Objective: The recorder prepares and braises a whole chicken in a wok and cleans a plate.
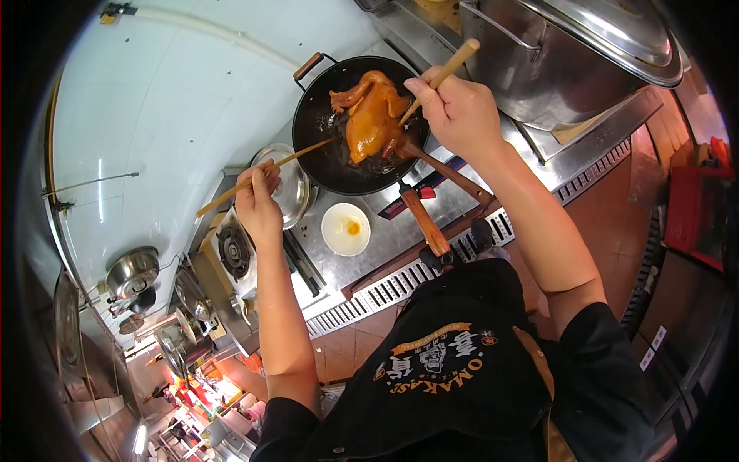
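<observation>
A whole glazed bird (369, 121), likely a chicken, lies in a black wok (314, 167) with dark liquid around it. My left hand (257, 193) grips a thin wooden chopstick (300, 153), whose tip reaches over the wok's near-left side. In my right hand (465, 110) is a thicker wooden stick (456, 60); its lower tip meets the bird's right side. A brown spatula or ladle (444, 167) leans over the wok's rim beneath my right forearm, its working end in the wok by the bird. The wok's wooden handle (424, 219) points towards me.
Below the wok, a white bowl (345, 230) with a little yellow-brown liquid stands on the steel counter (312, 231). A lidded steel pot (283, 167) sits left of the wok, near a gas burner (235, 251). At the upper right stands a large lidded stockpot (519, 75). A slotted drain grate (369, 303) edges the floor.
</observation>
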`<state>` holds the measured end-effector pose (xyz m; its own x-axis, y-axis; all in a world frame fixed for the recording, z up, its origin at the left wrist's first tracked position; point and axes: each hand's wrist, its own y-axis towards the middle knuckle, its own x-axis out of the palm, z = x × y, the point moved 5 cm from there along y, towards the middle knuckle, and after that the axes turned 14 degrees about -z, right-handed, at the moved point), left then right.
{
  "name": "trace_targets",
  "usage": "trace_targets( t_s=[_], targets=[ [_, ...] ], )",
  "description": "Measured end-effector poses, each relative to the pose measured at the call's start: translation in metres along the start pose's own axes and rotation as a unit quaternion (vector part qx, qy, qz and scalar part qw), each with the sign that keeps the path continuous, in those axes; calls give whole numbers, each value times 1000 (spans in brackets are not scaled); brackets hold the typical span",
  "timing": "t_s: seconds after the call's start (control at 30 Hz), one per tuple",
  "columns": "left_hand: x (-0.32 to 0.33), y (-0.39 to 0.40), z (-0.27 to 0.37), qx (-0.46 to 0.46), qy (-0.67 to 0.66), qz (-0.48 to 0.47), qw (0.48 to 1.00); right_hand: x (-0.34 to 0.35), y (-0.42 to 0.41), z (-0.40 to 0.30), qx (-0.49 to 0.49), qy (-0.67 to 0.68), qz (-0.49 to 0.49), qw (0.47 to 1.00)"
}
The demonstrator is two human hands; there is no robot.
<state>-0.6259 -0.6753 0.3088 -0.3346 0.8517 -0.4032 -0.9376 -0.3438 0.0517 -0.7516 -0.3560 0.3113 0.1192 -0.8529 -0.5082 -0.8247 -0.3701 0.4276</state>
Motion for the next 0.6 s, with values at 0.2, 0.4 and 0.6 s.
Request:
trace_targets(
  t_s=[0.2, 0.4, 0.6],
  targets=[
    [8, -2, -1, 7, 12, -12, 1000, 3, 15, -13, 19, -18, -102, 994],
    [19, -21, 6, 18, 27, 2, 999, 8, 9, -8, 18, 23, -93, 995],
    [39, -73, -14, 47, -60, 68, 995, 0, 10, 30, 148, 187, -147, 960]
  ],
)
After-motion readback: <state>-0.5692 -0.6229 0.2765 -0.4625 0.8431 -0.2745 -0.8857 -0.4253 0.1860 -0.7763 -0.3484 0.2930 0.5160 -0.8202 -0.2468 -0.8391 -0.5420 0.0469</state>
